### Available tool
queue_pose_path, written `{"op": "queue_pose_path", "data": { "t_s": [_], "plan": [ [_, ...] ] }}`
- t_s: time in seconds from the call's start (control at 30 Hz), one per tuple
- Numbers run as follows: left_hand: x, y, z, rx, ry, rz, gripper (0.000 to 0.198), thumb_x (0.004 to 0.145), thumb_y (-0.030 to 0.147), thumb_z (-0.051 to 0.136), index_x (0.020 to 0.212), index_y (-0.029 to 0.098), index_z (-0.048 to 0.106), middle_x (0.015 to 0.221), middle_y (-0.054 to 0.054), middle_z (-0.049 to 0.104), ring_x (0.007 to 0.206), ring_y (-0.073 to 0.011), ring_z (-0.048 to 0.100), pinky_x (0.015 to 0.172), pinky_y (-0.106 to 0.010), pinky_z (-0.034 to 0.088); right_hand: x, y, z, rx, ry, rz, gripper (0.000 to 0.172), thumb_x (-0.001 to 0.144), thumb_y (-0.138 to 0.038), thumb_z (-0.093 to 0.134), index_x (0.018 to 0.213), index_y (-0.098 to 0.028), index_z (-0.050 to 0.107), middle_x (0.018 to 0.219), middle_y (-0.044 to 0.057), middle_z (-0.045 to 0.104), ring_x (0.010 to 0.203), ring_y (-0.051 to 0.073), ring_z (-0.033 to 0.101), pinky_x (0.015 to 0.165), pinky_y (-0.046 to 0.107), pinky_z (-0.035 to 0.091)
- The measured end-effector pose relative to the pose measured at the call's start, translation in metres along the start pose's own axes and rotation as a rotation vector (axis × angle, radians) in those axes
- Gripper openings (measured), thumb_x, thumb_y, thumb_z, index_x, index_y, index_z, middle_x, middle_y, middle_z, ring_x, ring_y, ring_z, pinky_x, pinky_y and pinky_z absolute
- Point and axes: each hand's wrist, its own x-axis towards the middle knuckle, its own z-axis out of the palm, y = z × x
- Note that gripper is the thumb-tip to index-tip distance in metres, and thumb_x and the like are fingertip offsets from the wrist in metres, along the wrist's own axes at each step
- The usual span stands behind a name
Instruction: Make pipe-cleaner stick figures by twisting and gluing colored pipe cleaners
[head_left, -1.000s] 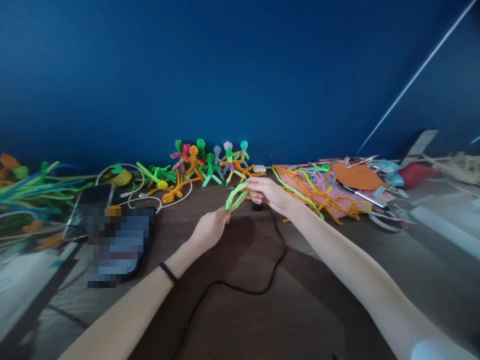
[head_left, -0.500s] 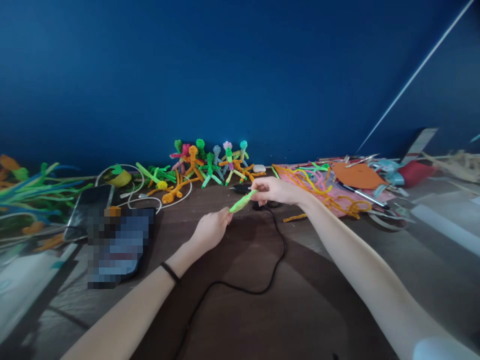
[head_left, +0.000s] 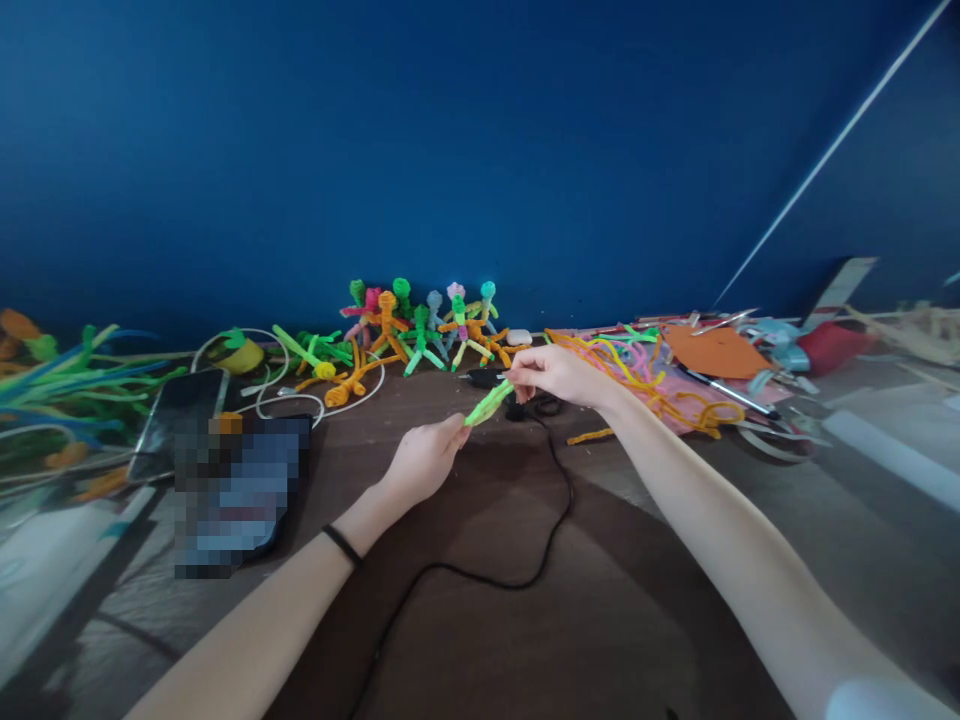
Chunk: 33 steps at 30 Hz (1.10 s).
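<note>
**2 hands, 1 green pipe cleaner**

While both arms reach forward over the bench (head_left: 615,600), the left hand (head_left: 424,462) pinches the lower end of a green pipe cleaner (head_left: 488,402) and the right hand (head_left: 559,375) pinches its upper end, holding it slanted between them above a black cable (head_left: 480,575).

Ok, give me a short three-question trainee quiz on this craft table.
1. True or false: both hands grip one green pipe cleaner.
2. What stands in a row against the blue wall?
3. Which wrist wears a black band: A left, B right?

Key:
1. True: left hand and right hand each pinch an end.
2. Pipe-cleaner figures.
3. A.
</note>
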Motion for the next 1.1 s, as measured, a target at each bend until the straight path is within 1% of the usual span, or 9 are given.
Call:
{"op": "queue_pose_path", "data": {
  "t_s": [0.2, 0.37, 0.57, 0.77, 0.87, 0.93, 1.0, 1.1],
  "plan": [
    [0.0, -0.002, 0.004, 0.113, 0.014, -0.001, 0.029, 0.088, 0.034, 0.026, 0.071, 0.021, 0.045, 0.061, -0.001, 0.055, 0.058, -0.0152, 0.053, 0.054, -0.024, 0.027, 0.001, -0.001, 0.001, 0.15, -0.012, 0.089, 0.026, 0.071, -0.037, 0.062, 0.063, -0.015, 0.053, 0.053, 0.001, 0.061, 0.049, 0.01, 0.057, 0.051, 0.023, 0.044],
    [-0.001, -0.002, 0.005, 0.153, 0.011, 0.001, 0.029, 0.088, 0.034, 0.026, 0.073, 0.021, 0.047, 0.065, -0.002, 0.059, 0.062, -0.0158, 0.056, 0.054, -0.024, 0.027, 0.001, -0.002, 0.001, 0.296, -0.016, 0.116, 0.028, 0.065, -0.036, 0.068, 0.063, -0.012, 0.056, 0.054, 0.003, 0.064, 0.051, 0.011, 0.06, 0.053, 0.025, 0.048],
    [-0.003, -0.002, 0.006, 0.195, 0.011, 0.027, 0.029, 0.089, 0.032, 0.026, 0.075, 0.02, 0.048, 0.067, -0.002, 0.061, 0.064, -0.0163, 0.057, 0.055, -0.025, 0.028, 0.0, 0.0, 0.001, 0.417, -0.044, 0.152, 0.027, 0.064, -0.034, 0.07, 0.065, -0.011, 0.056, 0.057, 0.004, 0.066, 0.054, 0.012, 0.063, 0.056, 0.025, 0.051],
    [-0.003, -0.004, 0.008, 0.229, -0.017, 0.027, 0.029, 0.089, 0.031, 0.027, 0.076, 0.02, 0.05, 0.069, -0.003, 0.062, 0.066, -0.0162, 0.058, 0.055, -0.024, 0.029, -0.001, 0.006, -0.001, 0.4, -0.164, 0.16, 0.022, 0.067, -0.03, 0.068, 0.072, -0.011, 0.057, 0.059, 0.003, 0.066, 0.055, 0.011, 0.063, 0.056, 0.023, 0.05],
    [-0.003, -0.005, 0.008, 0.241, -0.024, 0.016, 0.029, 0.089, 0.031, 0.027, 0.077, 0.02, 0.051, 0.069, -0.003, 0.063, 0.067, -0.0165, 0.058, 0.055, -0.025, 0.029, -0.001, 0.009, -0.001, 0.386, -0.183, 0.15, 0.023, 0.069, -0.029, 0.066, 0.081, -0.012, 0.057, 0.059, 0.002, 0.066, 0.055, 0.011, 0.063, 0.054, 0.022, 0.049],
    [-0.003, -0.005, 0.009, 0.253, -0.03, 0.005, 0.028, 0.089, 0.03, 0.027, 0.078, 0.02, 0.051, 0.07, -0.003, 0.063, 0.068, -0.0168, 0.059, 0.055, -0.025, 0.029, -0.001, 0.011, -0.002, 0.355, -0.192, 0.161, 0.025, 0.07, -0.03, 0.065, 0.087, -0.013, 0.058, 0.061, 0.003, 0.067, 0.057, 0.012, 0.063, 0.057, 0.023, 0.05],
    [-0.003, -0.004, 0.009, 0.267, -0.031, -0.008, 0.028, 0.089, 0.031, 0.027, 0.079, 0.02, 0.051, 0.072, -0.004, 0.064, 0.069, -0.0168, 0.059, 0.055, -0.025, 0.029, 0.0, 0.012, -0.002, 0.305, -0.198, 0.188, 0.025, 0.07, -0.031, 0.065, 0.086, -0.012, 0.061, 0.065, 0.004, 0.068, 0.061, 0.013, 0.065, 0.063, 0.025, 0.051],
    [-0.003, -0.004, 0.01, 0.288, -0.025, -0.016, 0.027, 0.088, 0.03, 0.028, 0.08, 0.02, 0.051, 0.074, -0.004, 0.064, 0.071, -0.0169, 0.06, 0.055, -0.025, 0.029, 0.001, 0.013, -0.003, 0.255, -0.211, 0.226, 0.023, 0.068, -0.032, 0.066, 0.078, -0.012, 0.065, 0.07, 0.006, 0.07, 0.068, 0.014, 0.066, 0.07, 0.027, 0.052]
  ]
}}
